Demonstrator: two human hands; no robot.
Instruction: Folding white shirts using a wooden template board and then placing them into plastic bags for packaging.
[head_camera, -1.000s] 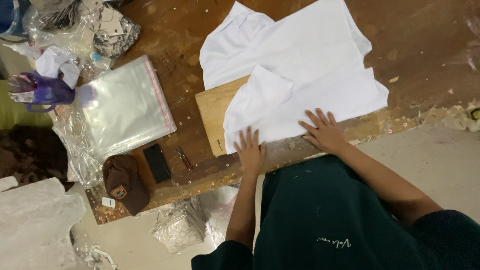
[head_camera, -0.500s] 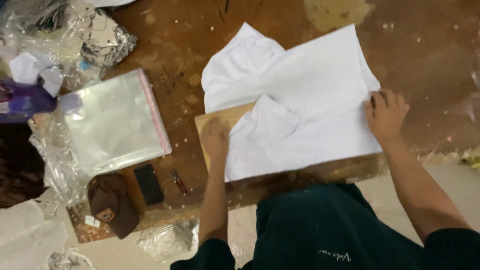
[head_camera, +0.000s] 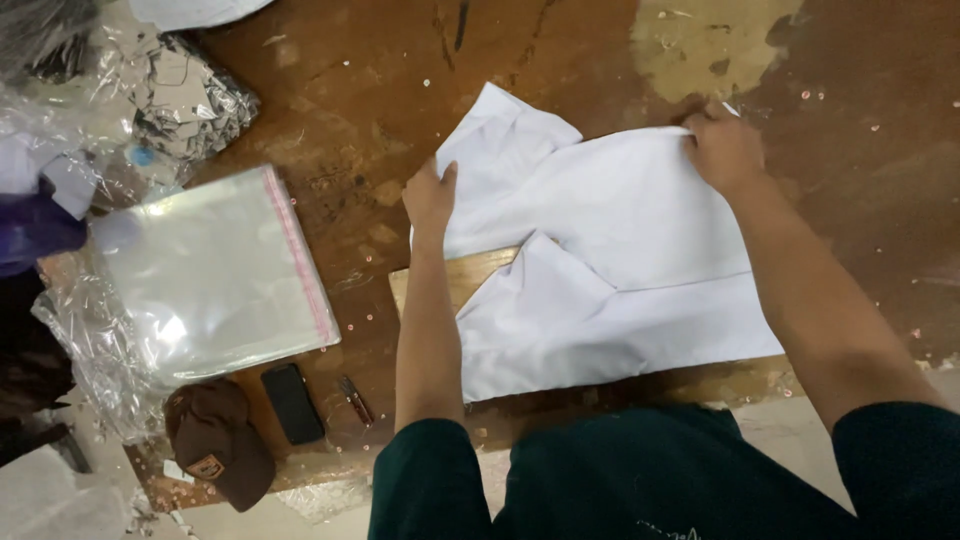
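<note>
White folded cloth garment (head_camera: 610, 270) lies spread on worn brown wooden tabletop (head_camera: 350, 120), partly over a flat tan wooden board (head_camera: 440, 285). Left hand (head_camera: 430, 197) flat, fingers together, pressing garment's left edge. Right hand (head_camera: 722, 148) curled, pinching garment's far right corner. Left of garment, well apart: clear plastic bag with pink seal strip (head_camera: 215, 275). Near tabletop's front edge: black phone (head_camera: 293, 403), brown cap (head_camera: 215, 440) just beside it, small dark pen-like item (head_camera: 353, 400). Crumpled clear plastic wrap (head_camera: 90, 340) at far left. Person wears dark green sleeves (head_camera: 430, 480).
</note>
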